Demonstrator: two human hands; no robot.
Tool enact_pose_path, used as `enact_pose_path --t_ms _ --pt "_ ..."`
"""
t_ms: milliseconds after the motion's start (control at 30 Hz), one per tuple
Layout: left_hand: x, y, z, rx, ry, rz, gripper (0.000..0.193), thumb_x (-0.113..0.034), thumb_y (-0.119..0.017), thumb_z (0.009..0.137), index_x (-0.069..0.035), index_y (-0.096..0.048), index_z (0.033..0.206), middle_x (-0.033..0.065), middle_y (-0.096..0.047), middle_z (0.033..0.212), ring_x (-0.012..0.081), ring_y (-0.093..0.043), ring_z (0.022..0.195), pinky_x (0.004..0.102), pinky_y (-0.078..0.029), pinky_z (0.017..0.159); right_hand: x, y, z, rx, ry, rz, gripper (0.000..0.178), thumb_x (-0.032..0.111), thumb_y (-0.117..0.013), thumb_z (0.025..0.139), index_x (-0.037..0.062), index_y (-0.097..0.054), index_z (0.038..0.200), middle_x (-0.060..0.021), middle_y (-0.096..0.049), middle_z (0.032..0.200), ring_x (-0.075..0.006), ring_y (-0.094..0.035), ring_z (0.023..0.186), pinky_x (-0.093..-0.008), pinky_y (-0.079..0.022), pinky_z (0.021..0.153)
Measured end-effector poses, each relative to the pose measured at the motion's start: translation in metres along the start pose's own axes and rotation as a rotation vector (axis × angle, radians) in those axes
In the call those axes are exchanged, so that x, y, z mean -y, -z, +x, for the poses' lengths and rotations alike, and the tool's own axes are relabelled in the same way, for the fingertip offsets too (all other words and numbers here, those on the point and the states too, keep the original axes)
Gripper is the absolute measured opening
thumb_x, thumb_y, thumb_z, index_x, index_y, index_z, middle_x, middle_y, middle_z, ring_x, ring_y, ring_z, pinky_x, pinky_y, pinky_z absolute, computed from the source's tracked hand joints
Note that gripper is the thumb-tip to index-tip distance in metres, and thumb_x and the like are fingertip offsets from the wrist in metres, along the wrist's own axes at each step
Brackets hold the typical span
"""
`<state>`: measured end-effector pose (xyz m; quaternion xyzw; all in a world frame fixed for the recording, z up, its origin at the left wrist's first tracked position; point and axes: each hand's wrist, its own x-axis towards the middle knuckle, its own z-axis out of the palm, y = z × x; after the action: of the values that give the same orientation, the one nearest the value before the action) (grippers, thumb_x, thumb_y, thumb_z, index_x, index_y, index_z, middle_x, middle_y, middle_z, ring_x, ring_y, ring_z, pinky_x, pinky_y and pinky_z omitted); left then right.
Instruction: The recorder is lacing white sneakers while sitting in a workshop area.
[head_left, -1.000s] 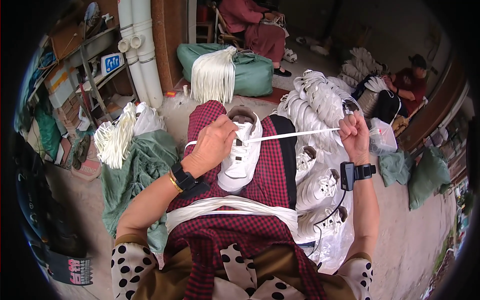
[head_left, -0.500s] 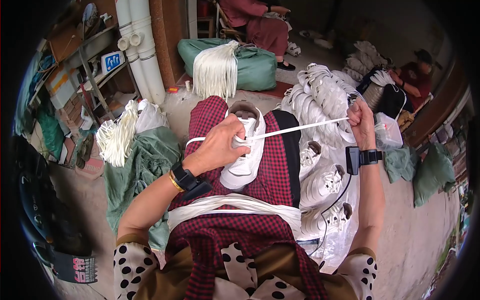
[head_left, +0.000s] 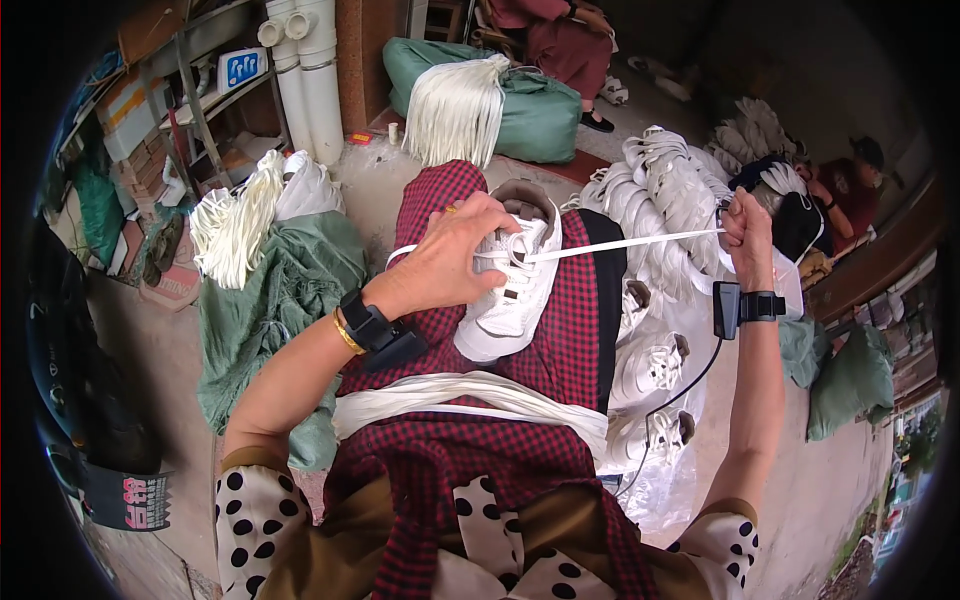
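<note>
On my lap, across a red-and-black checked apron (head_left: 430,345), lies a white lace-up shoe (head_left: 500,318). Its toe points toward me and its brown-lined opening faces away. My left hand (head_left: 445,258) grips the shoe from the left, thumb on the tongue area and fingers over the upper. A flat white shoelace (head_left: 630,243) runs taut from the shoe's eyelets to my right hand (head_left: 747,235), raised at the right and closed around its end. Another length of lace shows left of my left hand.
Laced white shoes (head_left: 650,365) stand in a row at my right, beside a heap of white laces (head_left: 660,200). A lace bundle (head_left: 455,110) lies on a green sack (head_left: 545,110) ahead. Another green sack (head_left: 270,310) is at my left. Two other people sit farther back.
My right hand has moved slightly right, keeping the lace taut. My left hand has shifted from pinching at the eyelets to spreading over the shoe's left side. The view has shifted a little.
</note>
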<state>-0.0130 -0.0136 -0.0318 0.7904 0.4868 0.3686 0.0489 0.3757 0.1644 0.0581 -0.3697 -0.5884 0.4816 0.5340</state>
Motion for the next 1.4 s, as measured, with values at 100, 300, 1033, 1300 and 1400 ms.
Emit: enact_pose_path --t_ms 100,300,1033,1300,1400 --pt "0.007 0.004 -0.004 0.018 0.110 -0.249 0.053 -0.011 -0.081 0.073 -0.009 -0.056 0.120 0.0136 -0.053 0.119 0.0309 -0.059 0.101 0.0371 -0.052 0.077 -0.025 0.004 -0.006 0.079 -0.079 -0.200 0.032 0.028 -0.059 0.098 0.0098 -0.054 0.073 0.0066 -0.035 0.053 -0.0040 -0.027 0.044 -0.0244 -0.018 0.043" --pt "0.020 0.014 -0.021 -0.099 0.010 -0.041 0.022 -0.009 -0.074 0.082 -0.002 -0.065 0.101 0.0142 -0.062 0.093 0.0281 -0.063 0.076 0.0360 -0.051 0.065 -0.048 -0.006 -0.028 0.132 -0.159 -0.287 0.037 0.030 -0.060 0.097 0.0096 -0.054 0.067 0.0064 -0.035 0.052 -0.0055 -0.028 0.044 -0.0252 -0.019 0.043" --pt "0.040 0.041 -0.052 -0.261 0.129 0.090 0.026 -0.002 -0.069 0.081 -0.003 -0.068 0.107 0.0159 -0.064 0.099 0.0351 -0.062 0.092 0.0412 -0.051 0.085 -0.042 0.000 -0.034 0.074 -0.226 -0.893 0.032 0.034 -0.063 0.091 0.0030 -0.070 0.095 -0.0052 -0.070 0.080 -0.0162 -0.069 0.074 -0.0331 -0.051 0.063" --pt "0.010 0.005 -0.017 -0.050 0.009 -0.083 0.029 0.002 -0.067 0.079 -0.003 -0.061 0.106 0.0151 -0.061 0.102 0.0344 -0.063 0.098 0.0406 -0.052 0.085 -0.024 -0.145 -0.097 0.515 0.619 -0.951 0.029 0.003 -0.064 0.077 -0.0008 -0.054 0.104 -0.0182 -0.063 0.098 -0.0366 -0.061 0.099 -0.0452 -0.045 0.089" --pt "0.012 0.009 -0.016 0.003 -0.001 -0.013 0.024 -0.001 -0.067 0.082 -0.005 -0.062 0.105 0.0129 -0.059 0.095 0.0338 -0.063 0.089 0.0410 -0.052 0.076 -0.045 -0.159 -0.101 0.619 0.611 -0.979 0.024 0.008 -0.066 0.083 0.0004 -0.054 0.102 -0.0167 -0.062 0.095 -0.0362 -0.062 0.094 -0.0455 -0.046 0.080"
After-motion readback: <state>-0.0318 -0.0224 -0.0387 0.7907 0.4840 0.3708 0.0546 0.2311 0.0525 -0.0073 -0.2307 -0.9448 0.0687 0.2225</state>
